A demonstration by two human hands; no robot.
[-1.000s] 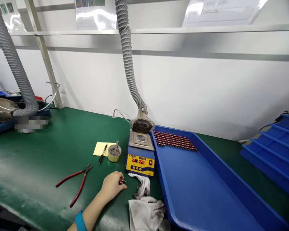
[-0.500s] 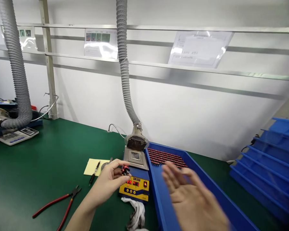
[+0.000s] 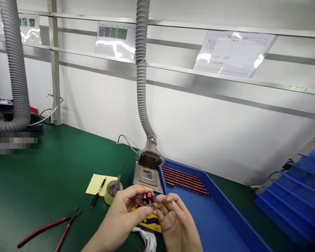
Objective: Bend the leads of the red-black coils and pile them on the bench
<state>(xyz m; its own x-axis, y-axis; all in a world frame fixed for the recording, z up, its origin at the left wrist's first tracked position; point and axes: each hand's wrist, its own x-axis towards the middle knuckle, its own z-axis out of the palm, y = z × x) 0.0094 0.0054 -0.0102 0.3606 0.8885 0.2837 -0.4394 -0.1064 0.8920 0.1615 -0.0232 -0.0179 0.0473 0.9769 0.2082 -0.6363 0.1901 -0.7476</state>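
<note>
Red-handled steel pliers [image 3: 48,224] lie on the green bench mat [image 3: 42,175] at near left. Farther right, a black pen [image 3: 98,193] rests by a yellow note pad [image 3: 97,184] and a round solder tin [image 3: 112,193]. A grey ribbed fume hose [image 3: 141,70] rises at the far side, and stacked blue trays [image 3: 291,196] stand at far right.

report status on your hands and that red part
Left hand, right hand: fingers on small red coil. Over yellow panel of hot plate station. Blue tray beside right hand.

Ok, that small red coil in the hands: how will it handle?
The coil is probably light: the left hand and right hand hold it with just fingertips. Its rounded body looks apt to roll if set down in the blue tray. How fragile, I cannot tell.
</note>
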